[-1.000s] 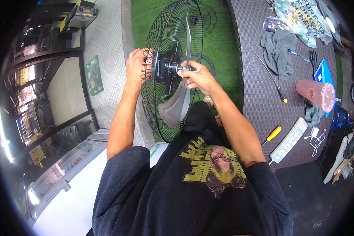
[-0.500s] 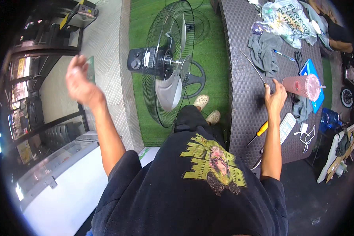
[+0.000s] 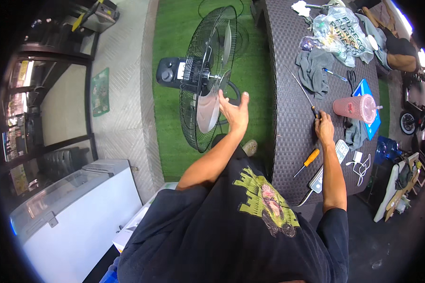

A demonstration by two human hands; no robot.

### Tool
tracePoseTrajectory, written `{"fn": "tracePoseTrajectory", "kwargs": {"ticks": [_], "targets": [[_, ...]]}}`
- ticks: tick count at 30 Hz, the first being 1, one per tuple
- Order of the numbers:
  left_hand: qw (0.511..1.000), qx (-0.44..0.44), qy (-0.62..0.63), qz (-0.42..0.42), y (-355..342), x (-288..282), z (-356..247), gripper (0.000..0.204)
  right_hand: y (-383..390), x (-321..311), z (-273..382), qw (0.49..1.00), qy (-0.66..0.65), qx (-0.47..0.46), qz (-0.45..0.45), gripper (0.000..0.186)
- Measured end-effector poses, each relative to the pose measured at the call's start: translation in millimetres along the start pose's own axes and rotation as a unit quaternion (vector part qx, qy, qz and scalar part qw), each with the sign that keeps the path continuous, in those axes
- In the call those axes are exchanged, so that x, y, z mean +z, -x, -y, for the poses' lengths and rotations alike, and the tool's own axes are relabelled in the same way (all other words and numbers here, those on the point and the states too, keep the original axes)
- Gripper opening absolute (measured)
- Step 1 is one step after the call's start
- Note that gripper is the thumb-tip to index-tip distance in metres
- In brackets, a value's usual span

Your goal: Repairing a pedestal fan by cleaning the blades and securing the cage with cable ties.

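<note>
An electric fan (image 3: 206, 78) stands on the green turf, its open wire cage holding pale grey blades with a black motor housing behind. My left hand (image 3: 234, 114) reaches to the edge of the lower fan blade (image 3: 207, 113), fingers spread and thumb raised; whether a fingertip touches the blade I cannot tell. On the dark woven table (image 3: 288, 137), my right hand (image 3: 324, 128) is closed round the handle of a long thin screwdriver (image 3: 303, 87), whose shaft points toward the far left. Nearer me lies a shorter screwdriver with an orange handle (image 3: 311, 157).
Beside my right arm is a white power strip (image 3: 318, 179) with a white charging cable (image 3: 359, 167). Farther along are a pink tumbler (image 3: 354, 108), a blue packet (image 3: 374, 123), grey cloth (image 3: 312, 73), a pen (image 3: 335, 74) and a plastic bag (image 3: 342, 35). A white chest freezer (image 3: 87, 221) stands left.
My left hand has swung right, from over the tiled floor to the fan blade. My right hand has drawn slightly nearer me and closed round the long screwdriver's handle.
</note>
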State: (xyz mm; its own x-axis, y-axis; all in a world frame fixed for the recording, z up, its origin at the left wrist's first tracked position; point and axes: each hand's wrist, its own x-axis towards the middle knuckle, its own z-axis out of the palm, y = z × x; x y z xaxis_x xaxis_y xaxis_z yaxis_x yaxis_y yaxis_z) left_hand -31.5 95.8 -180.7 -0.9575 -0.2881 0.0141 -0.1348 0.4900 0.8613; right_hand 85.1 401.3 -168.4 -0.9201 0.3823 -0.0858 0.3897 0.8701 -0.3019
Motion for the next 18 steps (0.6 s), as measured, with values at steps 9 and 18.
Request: {"fn": "tracePoseTrajectory", "kwargs": {"ticks": [9, 18], "targets": [[0.887, -0.131, 0.439, -0.058, -33.8, 37.2, -1.3, 0.089, -20.9, -176.7, 156.1, 0.977, -0.165, -0.129, 0.033, 0.027], [0.827, -0.065, 0.546, -0.119, -74.9, 130.8, 67.6, 0.056, -27.2, -292.4, 294.4, 0.953, 0.055, -0.295, 0.049, 0.020]]}}
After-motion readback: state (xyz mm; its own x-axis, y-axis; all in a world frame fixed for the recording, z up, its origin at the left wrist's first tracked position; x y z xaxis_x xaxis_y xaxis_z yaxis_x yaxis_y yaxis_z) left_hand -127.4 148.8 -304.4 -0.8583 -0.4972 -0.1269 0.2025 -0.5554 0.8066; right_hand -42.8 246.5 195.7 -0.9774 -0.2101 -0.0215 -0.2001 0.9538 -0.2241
